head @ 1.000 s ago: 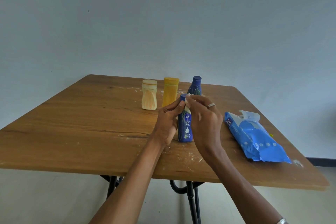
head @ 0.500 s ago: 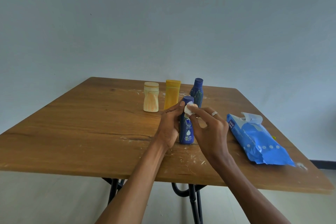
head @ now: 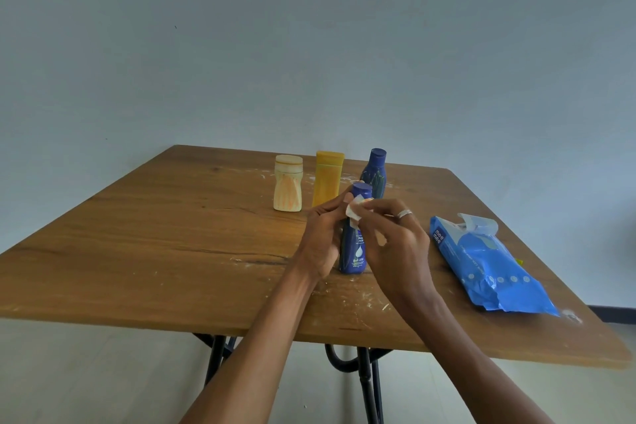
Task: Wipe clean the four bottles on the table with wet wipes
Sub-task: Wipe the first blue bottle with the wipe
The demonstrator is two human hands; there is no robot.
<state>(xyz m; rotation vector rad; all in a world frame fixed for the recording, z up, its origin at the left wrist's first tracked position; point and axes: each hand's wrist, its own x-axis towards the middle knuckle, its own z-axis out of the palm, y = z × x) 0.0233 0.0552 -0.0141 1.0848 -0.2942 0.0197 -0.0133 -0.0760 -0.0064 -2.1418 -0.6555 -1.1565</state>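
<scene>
Cream ribbed plastic bottle (head: 288, 187), yellow plastic tube bottle (head: 327, 182) and tall dark blue bottle (head: 374, 171) wait in a row at the far tabletop (head: 144, 234). Nearer, left hand (head: 321, 239) curls its grip round the dark blue lotion bottle (head: 354, 244), apparently to steady it upright, while right hand (head: 392, 244) arches over, pinching a white wet wipe (head: 355, 212) against its neck; blue wipes pack (head: 488, 268) lies right

A wooden desk (head: 144, 244) on dark metal legs carries a cream bottle (head: 288, 182), a yellow bottle (head: 327, 179) and a dark blue bottle (head: 374, 169) in a row, a nearer blue lotion bottle (head: 354, 251), a blue wet-wipe pack (head: 488, 265) at right, and white specks
</scene>
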